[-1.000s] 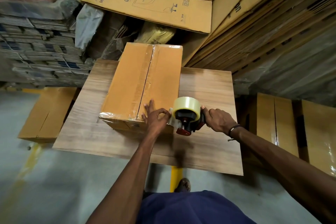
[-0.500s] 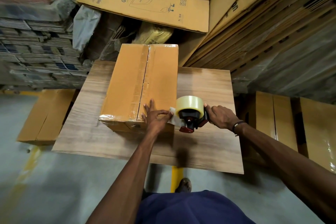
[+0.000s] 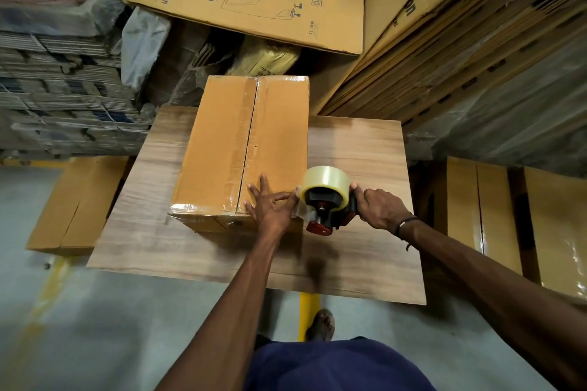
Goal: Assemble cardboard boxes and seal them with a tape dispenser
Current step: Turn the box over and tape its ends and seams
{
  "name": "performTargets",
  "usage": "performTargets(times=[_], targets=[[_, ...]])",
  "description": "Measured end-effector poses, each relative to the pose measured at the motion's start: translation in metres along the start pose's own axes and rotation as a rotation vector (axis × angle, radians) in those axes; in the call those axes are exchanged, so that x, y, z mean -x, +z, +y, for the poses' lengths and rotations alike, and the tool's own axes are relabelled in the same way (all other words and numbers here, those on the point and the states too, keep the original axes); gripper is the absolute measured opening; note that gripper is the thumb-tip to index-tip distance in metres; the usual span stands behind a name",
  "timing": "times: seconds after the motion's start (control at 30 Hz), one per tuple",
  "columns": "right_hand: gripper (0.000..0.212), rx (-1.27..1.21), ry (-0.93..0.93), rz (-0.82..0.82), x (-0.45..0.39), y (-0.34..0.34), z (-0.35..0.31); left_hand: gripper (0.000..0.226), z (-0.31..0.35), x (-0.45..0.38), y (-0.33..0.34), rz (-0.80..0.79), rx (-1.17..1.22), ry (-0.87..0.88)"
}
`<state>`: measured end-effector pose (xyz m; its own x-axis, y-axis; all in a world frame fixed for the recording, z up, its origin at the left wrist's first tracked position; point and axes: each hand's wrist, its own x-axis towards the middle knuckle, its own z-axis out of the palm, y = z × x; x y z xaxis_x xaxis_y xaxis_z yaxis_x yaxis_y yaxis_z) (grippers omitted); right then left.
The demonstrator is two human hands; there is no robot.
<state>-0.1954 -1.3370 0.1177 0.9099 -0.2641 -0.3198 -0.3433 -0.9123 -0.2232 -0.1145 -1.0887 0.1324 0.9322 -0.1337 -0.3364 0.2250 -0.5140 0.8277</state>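
Observation:
A closed brown cardboard box point(image 3: 222, 149) lies on a wooden table point(image 3: 359, 149), its centre seam covered with clear tape. My left hand point(image 3: 270, 203) lies on the box's near right corner, fingers spread flat, while thumb and forefinger pinch the free end of the tape. My right hand point(image 3: 379, 206) grips the handle of a red and black tape dispenser point(image 3: 327, 200) with a clear roll, held just right of the box's near corner.
Flattened printed cartons point(image 3: 247, 6) lean behind the table, with more stacked at the right point(image 3: 460, 51) and bundles at the left point(image 3: 60, 95). Taped boxes sit on the floor at left point(image 3: 76, 203) and right point(image 3: 482, 213). My foot point(image 3: 320, 325) is under the table.
The dispenser and my right hand have risen slightly toward the box's top edge. My left hand stays on the box corner, pinching the tape end.

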Motion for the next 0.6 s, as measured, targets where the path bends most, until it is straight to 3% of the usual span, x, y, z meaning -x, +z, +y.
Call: performTargets(times=[0.17,0.33,0.6], targets=[[0.072,-0.072,-0.015,-0.064,-0.004,-0.009,0.003,0.077,-0.004,-0.003,0.000,0.003,0.007,0.004],[0.078,-0.042,-0.150,-0.108,-0.014,-0.035,0.009,0.021,-0.013,-0.009,-0.005,-0.091,-0.069,0.068],[0.075,0.043,-0.170,-0.062,-0.014,-0.026,0.016,0.011,-0.007,-0.002,-0.009,-0.116,-0.081,0.089]])
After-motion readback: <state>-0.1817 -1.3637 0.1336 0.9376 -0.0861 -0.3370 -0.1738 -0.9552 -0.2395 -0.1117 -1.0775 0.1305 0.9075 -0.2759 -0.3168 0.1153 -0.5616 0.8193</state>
